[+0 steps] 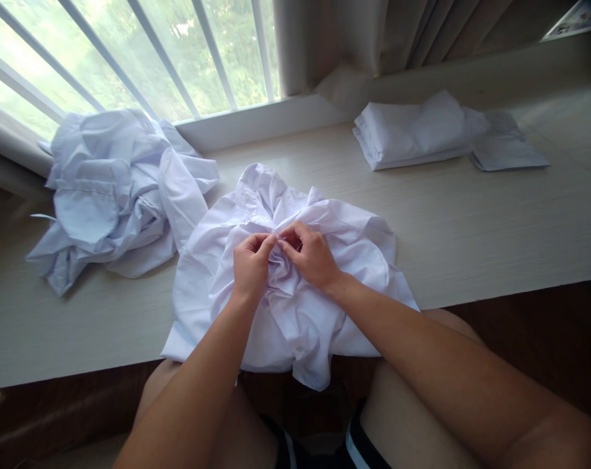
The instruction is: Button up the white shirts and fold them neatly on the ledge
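You bend over a white garment (315,319) spread loosely on the pale counter (471,228) before your knees, thumbs and fingertips of your left hand (251,267) and right hand (315,257) pinching its bunched middle. The work in hand appears to be close fingertip handling of the cloth; whatever lies between the fingers is hidden. The next move seems to call for a light, steady pinch with both hands kept close. A rumpled white heap (129,182) lies to your left, a folded white bundle (412,133) at far right. No brand, label or writing is legible.
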`<state>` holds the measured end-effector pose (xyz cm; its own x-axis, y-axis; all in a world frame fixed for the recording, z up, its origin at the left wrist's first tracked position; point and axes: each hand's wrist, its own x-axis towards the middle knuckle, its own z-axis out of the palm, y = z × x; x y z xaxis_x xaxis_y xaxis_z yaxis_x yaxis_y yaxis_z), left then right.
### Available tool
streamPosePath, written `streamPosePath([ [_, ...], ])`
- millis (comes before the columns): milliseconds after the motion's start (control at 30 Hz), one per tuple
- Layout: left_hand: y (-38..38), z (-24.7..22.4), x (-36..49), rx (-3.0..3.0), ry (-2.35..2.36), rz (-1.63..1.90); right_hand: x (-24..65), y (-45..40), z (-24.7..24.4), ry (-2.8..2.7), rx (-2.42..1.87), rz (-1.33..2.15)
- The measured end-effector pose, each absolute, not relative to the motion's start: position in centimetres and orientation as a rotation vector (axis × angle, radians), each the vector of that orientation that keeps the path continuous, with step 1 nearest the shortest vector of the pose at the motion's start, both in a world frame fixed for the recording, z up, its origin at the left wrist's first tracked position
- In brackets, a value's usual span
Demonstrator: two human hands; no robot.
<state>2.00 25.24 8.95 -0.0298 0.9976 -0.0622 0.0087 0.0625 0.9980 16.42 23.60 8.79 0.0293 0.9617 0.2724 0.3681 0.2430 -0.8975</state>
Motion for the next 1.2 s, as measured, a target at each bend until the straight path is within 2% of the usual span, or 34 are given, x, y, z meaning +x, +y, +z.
streamPosePath([
  [733, 25.6, 8.3, 1.7, 0.96, 1.146, 1.098, 16.4, 23.8, 8.5, -1.541, -1.315, 0.725],
  [1200, 25.4, 9.9, 1.5, 1.003, 1.193, 0.988, 16.5, 24.0, 8.6, -1.457, -1.314, 0.806],
])
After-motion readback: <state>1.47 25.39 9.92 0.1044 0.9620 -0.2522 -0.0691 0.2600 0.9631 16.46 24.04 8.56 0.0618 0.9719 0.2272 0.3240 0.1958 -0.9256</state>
